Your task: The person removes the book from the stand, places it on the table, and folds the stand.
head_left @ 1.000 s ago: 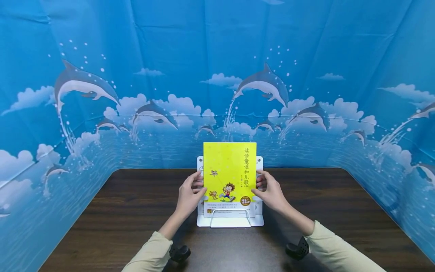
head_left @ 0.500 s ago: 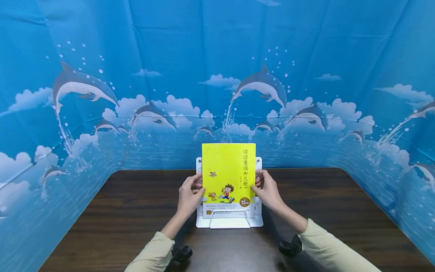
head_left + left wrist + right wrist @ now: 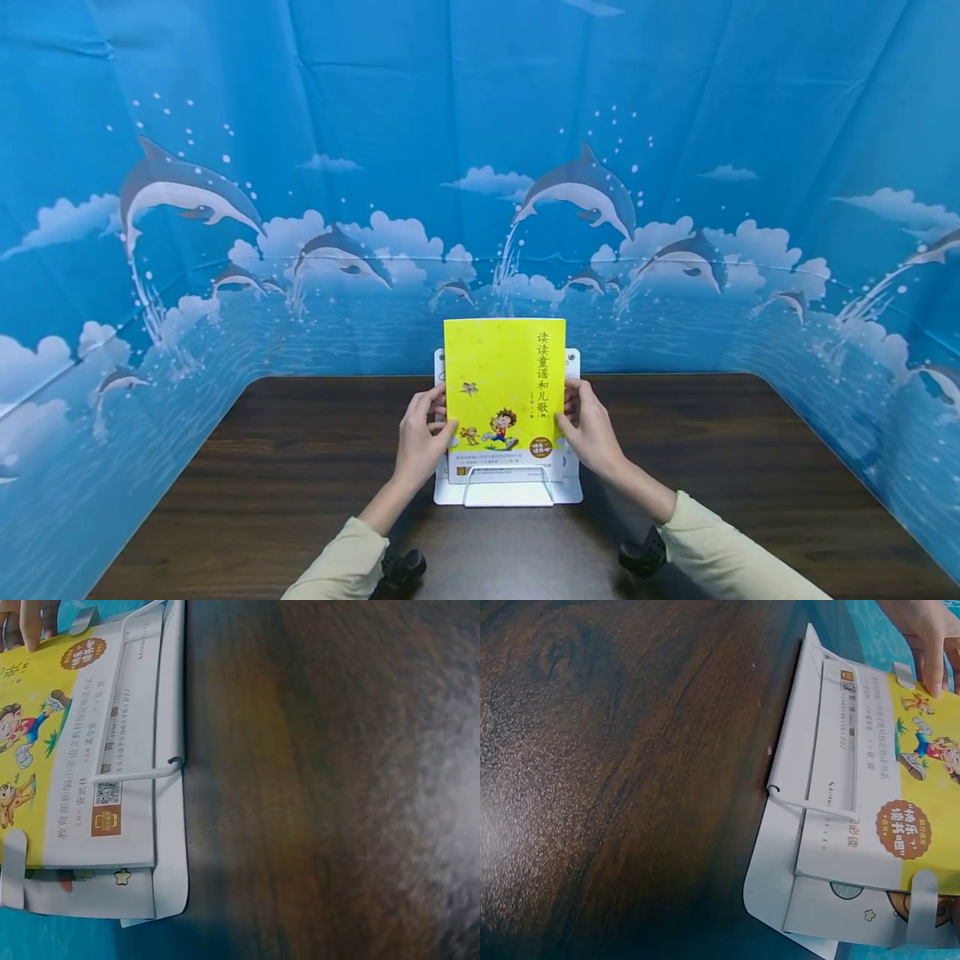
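Note:
A yellow book point(image 3: 504, 367) with a cartoon running child on its cover stands upright on a white bookstand point(image 3: 442, 493), in the middle of the head view. A white wire bar point(image 3: 508, 468) crosses the book's lower front. My left hand point(image 3: 422, 442) pinches its left edge, thumb on the cover and fingers behind. At the opposite edge my right hand point(image 3: 592, 432) does the same. Small metal clips point(image 3: 13, 870) of the stand lap over the cover's sides in both wrist views. The fingers behind the book are mostly hidden.
A dark wood table point(image 3: 300, 467) lies under the stand. Behind it hangs a blue curtain point(image 3: 405, 125) printed with dolphins, curving round both sides. Black wrist devices point(image 3: 405, 568) sit below both forearms.
The book's upper part looks slightly wider and closer to me against the stand. My right forearm has shifted a little left. Both hands keep their hold on the edges.

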`<state>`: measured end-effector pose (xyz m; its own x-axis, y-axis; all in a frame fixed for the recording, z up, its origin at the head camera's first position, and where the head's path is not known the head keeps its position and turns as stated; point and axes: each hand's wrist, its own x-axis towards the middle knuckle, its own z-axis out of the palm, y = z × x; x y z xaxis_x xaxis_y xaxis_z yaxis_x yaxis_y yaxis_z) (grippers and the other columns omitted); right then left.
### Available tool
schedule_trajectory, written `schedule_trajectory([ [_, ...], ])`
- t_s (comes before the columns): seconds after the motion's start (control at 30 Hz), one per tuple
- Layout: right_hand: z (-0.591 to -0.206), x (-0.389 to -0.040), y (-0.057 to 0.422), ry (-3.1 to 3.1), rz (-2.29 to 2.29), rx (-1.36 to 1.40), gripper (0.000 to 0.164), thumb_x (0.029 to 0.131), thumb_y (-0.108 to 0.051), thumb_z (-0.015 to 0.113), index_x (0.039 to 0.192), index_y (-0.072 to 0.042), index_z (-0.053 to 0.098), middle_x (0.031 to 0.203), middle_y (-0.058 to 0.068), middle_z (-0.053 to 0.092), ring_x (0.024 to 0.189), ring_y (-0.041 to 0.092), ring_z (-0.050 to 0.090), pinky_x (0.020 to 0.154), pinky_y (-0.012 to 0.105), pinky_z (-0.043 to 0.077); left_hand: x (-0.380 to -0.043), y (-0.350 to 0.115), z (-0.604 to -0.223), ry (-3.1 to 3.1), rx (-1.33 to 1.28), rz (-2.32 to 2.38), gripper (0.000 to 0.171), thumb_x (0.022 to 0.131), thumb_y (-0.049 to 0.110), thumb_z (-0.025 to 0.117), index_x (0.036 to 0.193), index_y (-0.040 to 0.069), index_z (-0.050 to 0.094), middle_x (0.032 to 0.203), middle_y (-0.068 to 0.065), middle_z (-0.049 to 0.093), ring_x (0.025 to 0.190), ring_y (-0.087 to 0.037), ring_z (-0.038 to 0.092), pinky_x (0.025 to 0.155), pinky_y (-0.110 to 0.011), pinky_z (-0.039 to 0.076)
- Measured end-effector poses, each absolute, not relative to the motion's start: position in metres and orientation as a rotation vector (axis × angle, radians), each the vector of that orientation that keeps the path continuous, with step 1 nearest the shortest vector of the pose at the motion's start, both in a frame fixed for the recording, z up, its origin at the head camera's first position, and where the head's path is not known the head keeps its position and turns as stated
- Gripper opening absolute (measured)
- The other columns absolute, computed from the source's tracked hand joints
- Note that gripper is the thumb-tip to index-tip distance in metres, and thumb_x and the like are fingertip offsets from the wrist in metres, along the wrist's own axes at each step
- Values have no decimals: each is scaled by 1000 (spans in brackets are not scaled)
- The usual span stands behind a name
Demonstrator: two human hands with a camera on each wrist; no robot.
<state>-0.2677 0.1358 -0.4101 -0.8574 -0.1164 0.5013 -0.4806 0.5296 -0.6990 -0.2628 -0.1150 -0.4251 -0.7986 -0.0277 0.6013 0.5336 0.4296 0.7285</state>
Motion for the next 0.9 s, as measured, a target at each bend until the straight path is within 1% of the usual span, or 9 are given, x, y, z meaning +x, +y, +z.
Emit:
schedule_trajectory([
  [0.13, -410, -267, 135, -2383, 1244, 501, 46, 79, 8, 60, 119, -3, 40, 94, 6, 49, 81, 17, 47, 63, 20, 45, -264, -114, -427, -2130, -415, -1388, 56, 71, -11, 69, 123, -3, 50, 105, -13, 51, 88, -21, 55, 68, -23, 53],
  [0.23, -411, -267, 134, -2379, 1246, 506, 46, 79, 9, 60, 119, -3, 40, 93, 6, 48, 80, 17, 47, 63, 21, 44, -265, -115, -428, -2113, -409, -1399, 56, 70, -13, 68, 123, -4, 51, 105, -14, 51, 87, -21, 55, 68, -25, 54],
  [0.37, -412, -268, 133, -2350, 1253, 536, 46, 79, 10, 60, 119, -3, 41, 93, 6, 49, 80, 17, 47, 63, 21, 44, -267, -115, -429, -2114, -396, -1394, 56, 71, -13, 68, 123, -3, 51, 106, -14, 51, 88, -21, 56, 67, -25, 54],
  [0.63, -417, -268, 132, -2310, 1204, 593, 48, 80, 11, 58, 122, -1, 39, 94, 6, 47, 79, 18, 47, 64, 28, 45, -267, -116, -428, -2114, -395, -1397, 57, 71, -13, 68, 124, -3, 51, 106, -14, 52, 88, -22, 56, 68, -24, 53],
  [0.77, -418, -268, 132, -2308, 1144, 594, 51, 81, 9, 57, 126, -1, 37, 97, 7, 47, 80, 15, 47, 65, 24, 45, -268, -116, -427, -2103, -403, -1383, 58, 71, -13, 68, 125, -2, 51, 105, -14, 52, 87, -21, 56, 68, -25, 53],
  [0.9, -418, -269, 131, -2297, 1133, 595, 51, 81, 10, 57, 127, 0, 37, 98, 7, 48, 80, 14, 47, 65, 23, 45, -268, -117, -428, -2103, -407, -1366, 59, 70, -13, 69, 126, -2, 51, 104, -14, 52, 86, -20, 56, 67, -25, 54],
])
